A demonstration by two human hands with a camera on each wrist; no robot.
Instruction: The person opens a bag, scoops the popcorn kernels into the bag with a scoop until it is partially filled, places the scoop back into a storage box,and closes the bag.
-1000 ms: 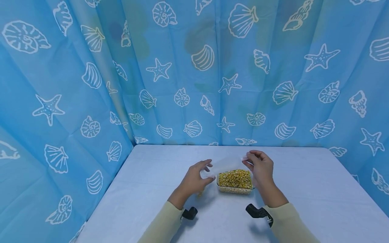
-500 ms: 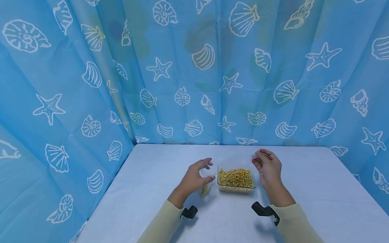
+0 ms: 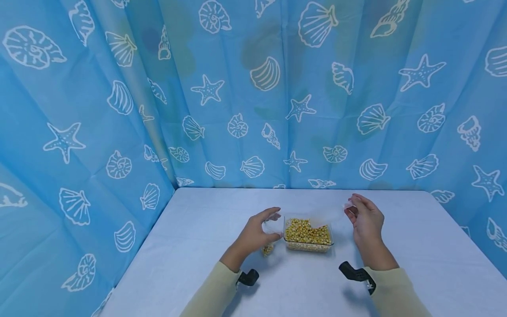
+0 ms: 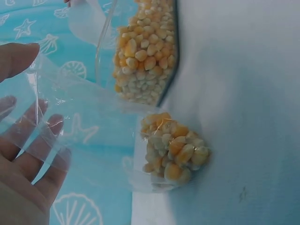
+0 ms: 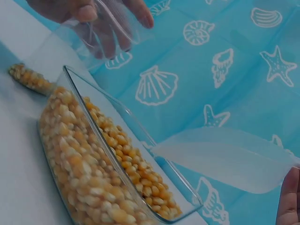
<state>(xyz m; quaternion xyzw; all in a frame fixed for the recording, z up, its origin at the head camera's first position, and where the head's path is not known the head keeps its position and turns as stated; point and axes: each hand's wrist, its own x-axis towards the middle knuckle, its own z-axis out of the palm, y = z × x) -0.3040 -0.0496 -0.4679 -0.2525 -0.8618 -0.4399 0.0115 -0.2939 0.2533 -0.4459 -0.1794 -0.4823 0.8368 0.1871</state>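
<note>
A clear plastic bag (image 4: 101,133) stands upright on the table with a small heap of corn kernels (image 4: 176,152) at its bottom. My left hand (image 3: 253,235) curves around the bag's mouth and holds it spread wide. To its right stands a rectangular glass container (image 3: 309,247) filled with yellow corn kernels (image 3: 303,231). My right hand (image 3: 369,220) is beyond the container's right side and pinches the handle end of a translucent white scoop (image 5: 225,152). The scoop's front end is over the container's far rim, near a hollow in the corn.
A white cloth covers the table (image 3: 198,264). Behind and left of it hangs a blue curtain (image 3: 237,88) with white seashell and starfish prints. A black camera mount sits on each wrist, the right one (image 3: 356,272) hanging in front of the container's right side.
My right hand has moved right with the scoop, from near the bag's mouth to over the container's far side. A hollow now shows in the corn. My left hand has stayed nearly still.
</note>
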